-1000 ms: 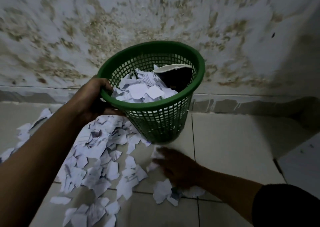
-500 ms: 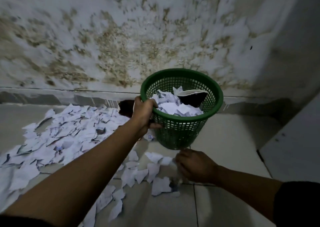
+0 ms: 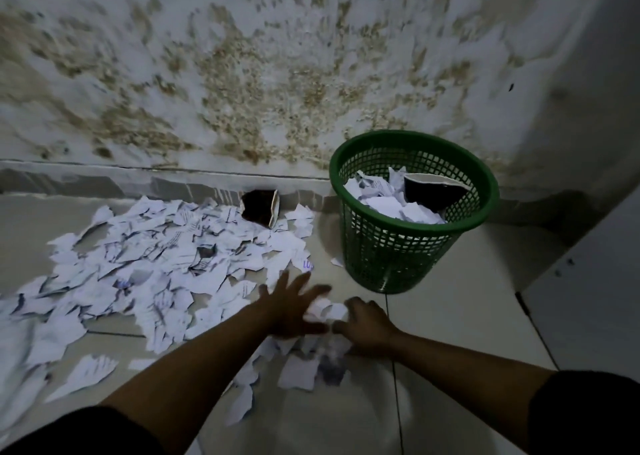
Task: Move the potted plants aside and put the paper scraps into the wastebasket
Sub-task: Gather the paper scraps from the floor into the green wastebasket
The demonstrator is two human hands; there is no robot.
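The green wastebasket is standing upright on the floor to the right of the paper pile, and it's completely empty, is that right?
Not quite. The head view shows the green wastebasket upright on the floor tiles, to the right of the paper pile, but it is not empty: it already holds white paper scraps and a dark cup-like container.

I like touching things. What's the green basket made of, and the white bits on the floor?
The green basket looks like matte moulded plastic: an even lattice of holes. The white bits look like thin printed paper: ragged torn edges, dark text lines.
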